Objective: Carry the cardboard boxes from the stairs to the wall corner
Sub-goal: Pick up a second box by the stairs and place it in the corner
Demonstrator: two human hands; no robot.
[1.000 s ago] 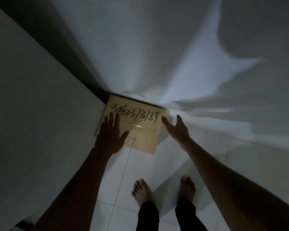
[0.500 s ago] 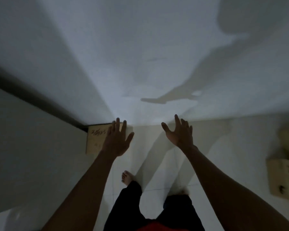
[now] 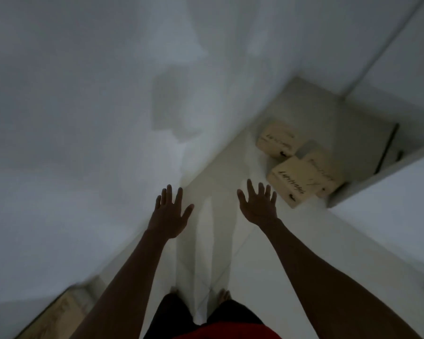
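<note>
Three tan cardboard boxes with black handwriting lie together on the pale floor at the right: a far box (image 3: pixel 277 141), a near box (image 3: pixel 290 181) and a right box (image 3: pixel 324 174) partly behind it. My left hand (image 3: pixel 170 214) and my right hand (image 3: pixel 258 205) are stretched out in front of me, fingers spread, holding nothing. The right hand is just left of the near box, apart from it. A box placed earlier (image 3: pixel 59 311) shows as a blurred tan edge at the lower left, against the wall.
A white wall (image 3: pixel 96 118) fills the left and top. A white ledge or wall (image 3: pixel 389 216) rises on the right behind the boxes, with a dark strip (image 3: pixel 387 149) beside it. Pale tiled floor (image 3: pixel 230 241) runs between them. My bare feet are below.
I let go of the box in the corner and turned right. The corner box slid to the lower left edge of view, and the three other boxes came into view at the right.
</note>
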